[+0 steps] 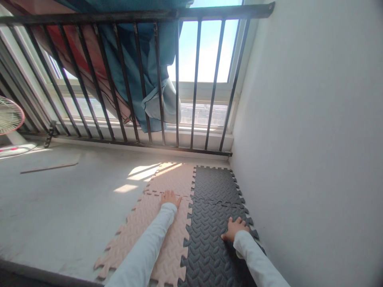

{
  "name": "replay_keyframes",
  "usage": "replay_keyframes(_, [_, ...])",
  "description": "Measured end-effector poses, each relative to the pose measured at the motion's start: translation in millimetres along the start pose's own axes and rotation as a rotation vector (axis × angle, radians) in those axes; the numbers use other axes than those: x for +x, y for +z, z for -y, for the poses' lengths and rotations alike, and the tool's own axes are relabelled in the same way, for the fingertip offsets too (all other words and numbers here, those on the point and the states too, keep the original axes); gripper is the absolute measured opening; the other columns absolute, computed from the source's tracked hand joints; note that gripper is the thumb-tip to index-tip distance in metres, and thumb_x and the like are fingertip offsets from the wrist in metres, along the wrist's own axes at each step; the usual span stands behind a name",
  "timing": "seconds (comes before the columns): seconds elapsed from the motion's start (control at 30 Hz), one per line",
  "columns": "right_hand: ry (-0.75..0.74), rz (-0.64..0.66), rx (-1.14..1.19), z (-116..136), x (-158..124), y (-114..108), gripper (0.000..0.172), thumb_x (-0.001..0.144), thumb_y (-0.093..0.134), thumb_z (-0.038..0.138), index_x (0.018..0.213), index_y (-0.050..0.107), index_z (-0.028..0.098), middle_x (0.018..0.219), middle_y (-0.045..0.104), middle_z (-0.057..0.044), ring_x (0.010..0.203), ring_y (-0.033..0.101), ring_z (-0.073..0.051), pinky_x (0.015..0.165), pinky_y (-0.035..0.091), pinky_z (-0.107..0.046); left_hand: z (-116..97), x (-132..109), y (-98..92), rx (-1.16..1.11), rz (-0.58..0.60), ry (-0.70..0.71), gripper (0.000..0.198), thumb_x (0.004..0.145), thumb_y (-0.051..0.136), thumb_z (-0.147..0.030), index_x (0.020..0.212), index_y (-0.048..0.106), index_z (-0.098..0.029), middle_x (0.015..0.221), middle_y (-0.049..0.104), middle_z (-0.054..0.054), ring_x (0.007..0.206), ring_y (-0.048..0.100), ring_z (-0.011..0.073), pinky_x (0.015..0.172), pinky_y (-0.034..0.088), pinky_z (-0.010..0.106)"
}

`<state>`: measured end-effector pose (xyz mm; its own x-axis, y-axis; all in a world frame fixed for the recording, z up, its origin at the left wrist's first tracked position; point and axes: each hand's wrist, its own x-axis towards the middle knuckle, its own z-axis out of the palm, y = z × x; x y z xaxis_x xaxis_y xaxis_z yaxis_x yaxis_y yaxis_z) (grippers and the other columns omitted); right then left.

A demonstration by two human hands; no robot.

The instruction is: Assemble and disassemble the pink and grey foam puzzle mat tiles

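Note:
My left hand [170, 198] lies with its fingers extended on the pink foam mats, at the seam between the near pink tile [140, 229] and the far pink tile [176, 181]. My right hand [235, 229] rests on the near black foam tile [206, 243], fingers apart, close to its right edge. Beyond it, a far black tile [217, 185] meets the near one along a toothed seam. All the tiles have jigsaw edges and a raised tread pattern. The pink and black columns lie side by side, and their teeth meet along the middle. Neither hand holds anything.
A white wall [311, 139] rises along the right. At the back stands a black metal railing [176, 147] before a window, with a blue and red curtain [128, 75] behind its bars. A fan [10, 115] and a thin strip [49, 168] are on the pale floor at left.

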<state>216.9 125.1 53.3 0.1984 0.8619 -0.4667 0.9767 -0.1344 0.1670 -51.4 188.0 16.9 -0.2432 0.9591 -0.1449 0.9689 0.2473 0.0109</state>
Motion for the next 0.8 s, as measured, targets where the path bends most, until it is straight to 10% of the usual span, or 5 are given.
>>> replay_keyframes(0.13, [-0.003, 0.0, 0.002, 0.7, -2.5, -1.7, 0.096, 0.058, 0.062, 0.054, 0.134, 0.026, 0.009, 0.136, 0.022, -0.028, 0.123, 0.027, -0.039, 0.093, 0.026, -0.053, 19.3, 0.0, 4.0, 0.035, -0.011, -0.212, 0.072, 0.078, 0.024, -0.055, 0.13, 0.035, -0.006, 0.141, 0.024, 0.019, 0.128, 0.02, 0.034, 0.103, 0.013, 0.05])
replay_keyframes(0.53, [-0.001, -0.002, 0.005, 0.8, -6.5, -4.8, 0.095, 0.058, 0.062, 0.053, 0.134, 0.026, 0.01, 0.136, 0.024, -0.027, 0.123, 0.027, -0.039, 0.093, 0.026, -0.052, 52.6, 8.2, -13.5, 0.099, 0.053, 0.004, 0.062, 0.075, 0.029, -0.059, 0.117, 0.052, -0.019, 0.127, 0.048, 0.014, 0.123, 0.031, 0.0277, 0.1, 0.018, 0.048])
replay_keyframes(0.8, [0.001, -0.024, -0.007, 2.0, -5.2, -1.8, 0.095, 0.056, 0.064, 0.054, 0.133, 0.029, 0.01, 0.135, 0.025, -0.029, 0.122, 0.028, -0.041, 0.092, 0.025, -0.056, 80.6, 18.0, 1.9, 0.025, -0.064, -0.216, 0.065, 0.075, 0.032, -0.056, 0.119, 0.046, -0.01, 0.13, 0.042, 0.019, 0.122, 0.031, 0.0299, 0.101, 0.015, 0.05])
